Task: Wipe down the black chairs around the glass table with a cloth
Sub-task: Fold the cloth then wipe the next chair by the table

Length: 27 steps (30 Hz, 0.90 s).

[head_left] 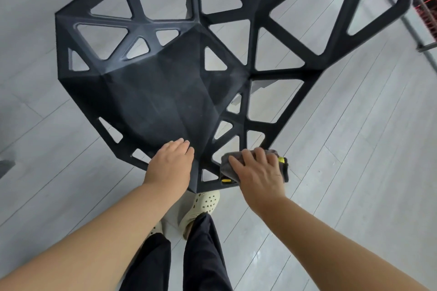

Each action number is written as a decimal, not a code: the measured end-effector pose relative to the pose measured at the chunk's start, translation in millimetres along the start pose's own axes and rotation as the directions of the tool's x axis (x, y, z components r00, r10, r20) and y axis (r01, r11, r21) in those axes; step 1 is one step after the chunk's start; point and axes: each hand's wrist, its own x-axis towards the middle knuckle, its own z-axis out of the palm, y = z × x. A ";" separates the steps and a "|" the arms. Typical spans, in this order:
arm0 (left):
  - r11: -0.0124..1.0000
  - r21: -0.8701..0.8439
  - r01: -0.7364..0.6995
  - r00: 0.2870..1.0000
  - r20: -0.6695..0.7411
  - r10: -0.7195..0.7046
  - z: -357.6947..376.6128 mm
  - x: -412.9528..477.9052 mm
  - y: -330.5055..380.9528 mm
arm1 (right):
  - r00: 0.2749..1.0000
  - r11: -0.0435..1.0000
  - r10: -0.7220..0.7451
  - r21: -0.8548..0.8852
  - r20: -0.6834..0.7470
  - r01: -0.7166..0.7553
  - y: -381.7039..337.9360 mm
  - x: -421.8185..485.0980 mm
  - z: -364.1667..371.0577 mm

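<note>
The right hand [257, 172] is pressing the grey cloth [285, 168] flat-fingered onto the black chair [160, 97] rim at lower centre. The left hand [170, 163] is resting relaxed beside it. The seat is looking hazy, so most wiping is likely remaining.

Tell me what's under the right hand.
A grey cloth with yellow trim, pressed onto the front edge of the black chair. The surface beneath it is hidden.
</note>
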 end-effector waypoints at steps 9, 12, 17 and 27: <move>0.977 0.206 -0.047 0.982 0.191 0.007 -3.8 29.4 0.6 | 0.998 1.000 -0.020 -0.002 0.067 0.020 14.7 81.3 -24.3; 0.978 0.201 -0.052 0.976 0.219 0.007 -7.6 44.9 -0.2 | 0.995 0.998 0.015 0.060 0.098 -0.021 29.0 108.7 -39.8; 0.976 0.211 -0.048 0.961 0.277 -0.013 0.9 59.5 0.7 | 0.995 0.995 0.087 0.048 -0.046 -0.085 60.3 143.8 -63.4; 0.963 0.269 -0.012 0.947 0.311 -0.075 3.9 66.8 7.2 | 0.995 0.967 0.083 -0.246 0.061 -0.066 94.8 204.4 -64.0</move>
